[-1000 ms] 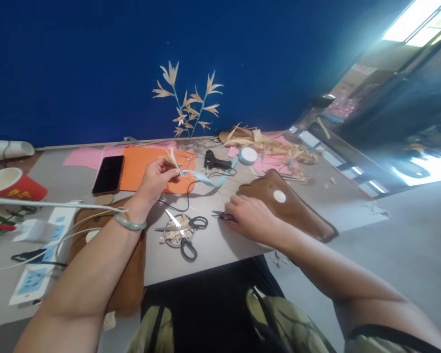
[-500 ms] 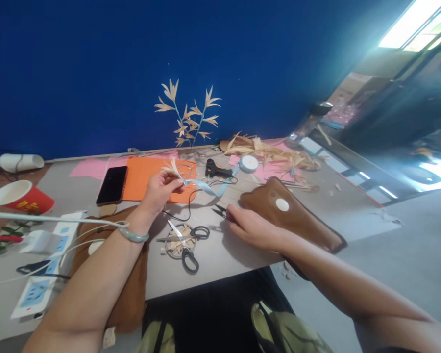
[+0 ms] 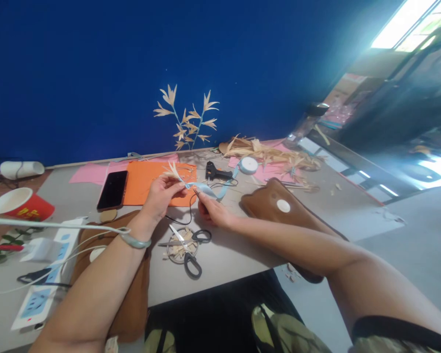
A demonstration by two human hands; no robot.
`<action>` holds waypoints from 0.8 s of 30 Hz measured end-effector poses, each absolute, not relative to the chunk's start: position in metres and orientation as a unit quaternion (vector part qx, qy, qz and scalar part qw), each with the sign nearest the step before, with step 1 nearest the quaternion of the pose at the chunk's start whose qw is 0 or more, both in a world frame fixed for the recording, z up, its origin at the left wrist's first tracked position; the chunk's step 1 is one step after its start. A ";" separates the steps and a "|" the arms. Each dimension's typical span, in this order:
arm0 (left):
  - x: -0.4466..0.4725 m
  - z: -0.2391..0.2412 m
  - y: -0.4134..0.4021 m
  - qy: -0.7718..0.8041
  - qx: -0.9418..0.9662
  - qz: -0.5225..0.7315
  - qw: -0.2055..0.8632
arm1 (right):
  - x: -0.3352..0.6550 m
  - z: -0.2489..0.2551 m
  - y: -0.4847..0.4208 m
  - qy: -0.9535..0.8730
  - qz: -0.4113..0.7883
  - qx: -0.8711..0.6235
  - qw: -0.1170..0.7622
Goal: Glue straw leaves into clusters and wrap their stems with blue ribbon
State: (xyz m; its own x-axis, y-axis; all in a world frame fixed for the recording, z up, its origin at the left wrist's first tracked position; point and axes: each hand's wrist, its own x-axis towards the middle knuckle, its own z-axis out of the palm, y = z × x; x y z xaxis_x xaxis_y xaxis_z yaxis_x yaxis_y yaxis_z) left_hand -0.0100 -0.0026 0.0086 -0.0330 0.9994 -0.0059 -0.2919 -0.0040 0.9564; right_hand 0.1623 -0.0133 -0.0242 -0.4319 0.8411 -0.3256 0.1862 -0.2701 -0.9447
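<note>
While the left hand [image 3: 161, 193], mid-frame, pinches a straw sprig [image 3: 173, 171] tied with ribbon [image 3: 209, 189], the right hand [image 3: 211, 211] grips snips [image 3: 196, 192] beside that ribbon, uncut from its roll [image 3: 248, 165].

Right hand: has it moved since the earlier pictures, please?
Yes: the right hand has shifted left, from the brown pouch toward the blue ribbon and straw sprig.

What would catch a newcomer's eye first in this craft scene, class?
The deep blue wall fills the background, with a pale straw sprig standing against it at the table's far edge. At centre, the left hand pinches a small straw leaf cluster with light blue ribbon trailing from it, and the right hand is at the ribbon beside it. Black-handled scissors lie just nearer on the grey table.
</note>
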 end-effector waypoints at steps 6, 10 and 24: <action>-0.009 0.008 -0.002 0.434 0.408 0.572 0.564 | 0.153 -0.027 -0.011 -0.533 0.668 -0.448 0.264; -0.008 0.009 -0.003 0.437 0.407 0.573 0.561 | 0.154 -0.031 -0.009 -0.591 0.612 -0.443 0.282; -0.008 0.009 -0.003 0.451 0.416 0.568 0.549 | 0.158 -0.032 -0.006 -0.719 0.433 -0.450 0.305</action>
State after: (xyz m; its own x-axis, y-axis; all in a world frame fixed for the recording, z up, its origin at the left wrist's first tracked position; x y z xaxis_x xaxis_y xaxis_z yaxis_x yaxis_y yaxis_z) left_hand -0.0083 -0.0034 0.0088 -0.0510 0.9984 -0.0230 -0.2493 0.0096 0.9684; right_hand 0.1580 -0.0060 -0.0316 -0.4096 0.9109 0.0491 0.3835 0.2208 -0.8967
